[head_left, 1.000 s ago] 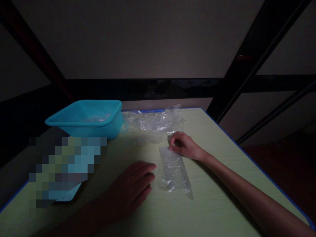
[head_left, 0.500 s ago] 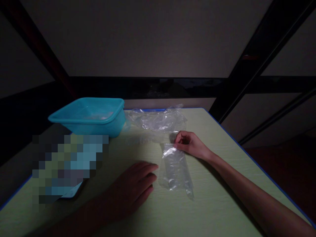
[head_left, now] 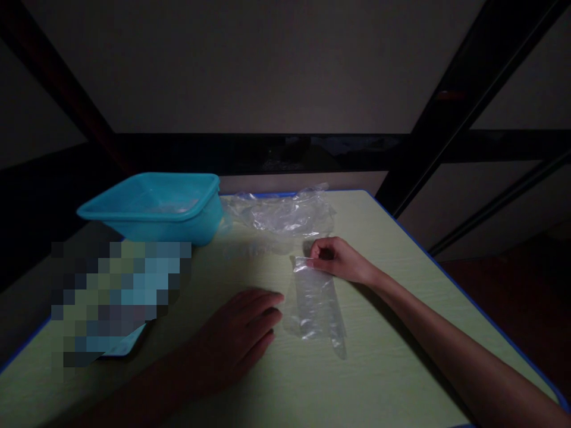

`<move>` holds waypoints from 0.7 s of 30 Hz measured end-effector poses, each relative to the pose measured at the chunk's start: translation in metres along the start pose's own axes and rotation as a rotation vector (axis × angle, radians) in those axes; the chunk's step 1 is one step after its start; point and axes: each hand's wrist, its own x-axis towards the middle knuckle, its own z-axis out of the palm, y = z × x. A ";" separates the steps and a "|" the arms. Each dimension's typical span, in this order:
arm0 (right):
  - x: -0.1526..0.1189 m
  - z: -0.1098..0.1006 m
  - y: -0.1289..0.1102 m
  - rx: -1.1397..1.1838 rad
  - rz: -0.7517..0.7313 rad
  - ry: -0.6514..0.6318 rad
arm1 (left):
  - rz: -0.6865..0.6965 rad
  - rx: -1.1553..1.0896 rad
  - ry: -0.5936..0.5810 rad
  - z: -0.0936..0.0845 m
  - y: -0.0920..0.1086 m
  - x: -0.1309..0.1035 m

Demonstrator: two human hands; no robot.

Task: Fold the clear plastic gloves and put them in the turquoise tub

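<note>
A thin clear plastic glove (head_left: 316, 303) lies flat on the table, its cuff toward the far side and a narrow finger-like strip at its lower right. My right hand (head_left: 336, 258) pinches the cuff's upper right corner between thumb and curled fingers. My left hand (head_left: 243, 327) rests palm down in shadow, fingers stretched out and slightly apart, their tips beside the glove's left edge. I cannot tell whether those tips touch the film. Beyond the right hand is a crumpled heap of clear plastic (head_left: 285, 214).
A turquoise plastic basin (head_left: 156, 229) stands at the table's far left, with something pale inside. In front of it lies a flat object (head_left: 122, 345), mostly hidden by pixelation. The pale green table (head_left: 388, 362) has a blue edge, with a wall behind.
The whole view has shifted slightly left and up. My right hand keeps its pinch on the glove's cuff, with only slight movement at the corner. My left hand has stayed much the same.
</note>
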 end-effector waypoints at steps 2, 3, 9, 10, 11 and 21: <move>0.000 -0.001 -0.001 -0.011 0.008 -0.017 | 0.018 0.011 0.000 0.000 0.000 -0.001; 0.000 -0.002 -0.002 -0.016 0.011 -0.025 | 0.036 0.012 -0.004 0.000 0.000 -0.001; 0.001 -0.004 -0.004 -0.031 0.022 -0.055 | 0.135 -0.042 -0.159 -0.004 -0.001 -0.002; 0.000 -0.005 -0.004 -0.032 0.022 -0.057 | 0.136 -0.047 -0.181 -0.004 -0.001 -0.001; 0.000 -0.005 -0.004 -0.032 0.022 -0.059 | 0.137 -0.050 -0.196 -0.005 -0.001 0.000; 0.001 -0.005 -0.003 -0.056 0.032 -0.038 | 0.157 -0.114 -0.283 -0.005 -0.002 0.002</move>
